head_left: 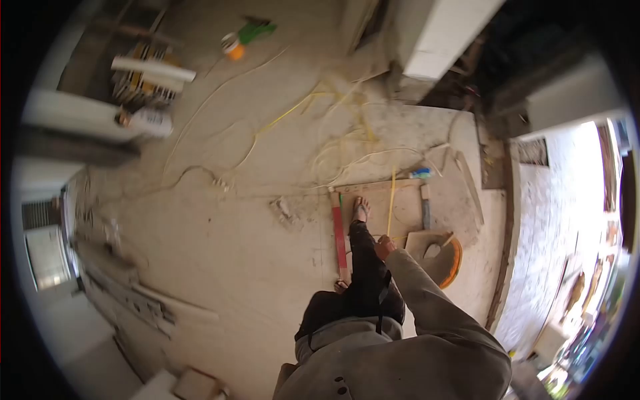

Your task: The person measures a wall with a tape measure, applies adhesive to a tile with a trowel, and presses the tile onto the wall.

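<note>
My right hand (385,247) is closed, low over a wooden frame on the floor. A straight yellow measuring tape (392,200) runs from it to the frame's far board (373,188). The frame has a red side piece (339,233) on the left and a grey side piece (425,208) on the right. One foot (361,209) in a sandal stands inside the frame. Beside the hand, to the right, sits a round basin with an orange rim (457,257). My left hand is out of sight.
Pale and yellow cables (270,127) trail over the floor. A blue item (420,173) and a long wood strip (470,187) lie past the frame. Far left are an orange-and-white bucket (233,48) and stacked material (147,79). A pillar (440,47) stands ahead.
</note>
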Demonstrator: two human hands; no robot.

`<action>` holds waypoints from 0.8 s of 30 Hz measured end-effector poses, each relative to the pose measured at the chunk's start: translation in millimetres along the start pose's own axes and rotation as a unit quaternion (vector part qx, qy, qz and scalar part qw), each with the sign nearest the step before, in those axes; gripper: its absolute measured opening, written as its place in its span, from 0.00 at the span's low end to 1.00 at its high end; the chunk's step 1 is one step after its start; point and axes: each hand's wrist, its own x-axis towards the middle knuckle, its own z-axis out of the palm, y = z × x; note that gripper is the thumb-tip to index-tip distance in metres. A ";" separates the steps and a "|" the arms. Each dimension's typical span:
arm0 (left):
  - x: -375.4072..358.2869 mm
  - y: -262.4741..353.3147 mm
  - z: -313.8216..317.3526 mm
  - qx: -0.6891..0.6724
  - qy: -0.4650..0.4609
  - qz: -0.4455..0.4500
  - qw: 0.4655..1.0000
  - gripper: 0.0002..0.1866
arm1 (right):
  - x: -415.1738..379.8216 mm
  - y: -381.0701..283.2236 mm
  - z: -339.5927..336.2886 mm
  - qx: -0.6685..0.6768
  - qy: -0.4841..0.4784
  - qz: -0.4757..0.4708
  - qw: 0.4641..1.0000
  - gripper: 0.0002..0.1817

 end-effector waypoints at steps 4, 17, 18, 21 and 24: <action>-3.5 -4.5 36.4 -0.099 0.052 -0.076 0.991 0.16 | 88.3 -127.0 -14.6 -0.036 -0.130 -0.151 0.979 0.14; 502.3 233.5 20.5 -0.310 0.159 0.048 0.936 0.18 | 203.6 -274.0 410.3 -0.108 -0.207 -0.121 0.965 0.48; 533.6 239.9 9.1 -0.327 0.174 0.056 0.927 0.19 | 199.4 -285.6 443.4 -0.120 -0.196 -0.087 0.969 0.55; 562.9 216.6 -1.7 -0.355 0.197 0.051 0.913 0.19 | 189.9 -303.6 521.3 -0.154 -0.155 -0.016 0.976 0.68; 570.8 190.4 -12.2 -0.374 0.194 0.043 0.906 0.20 | 190.1 -286.2 565.7 -0.197 -0.047 -0.047 0.978 0.67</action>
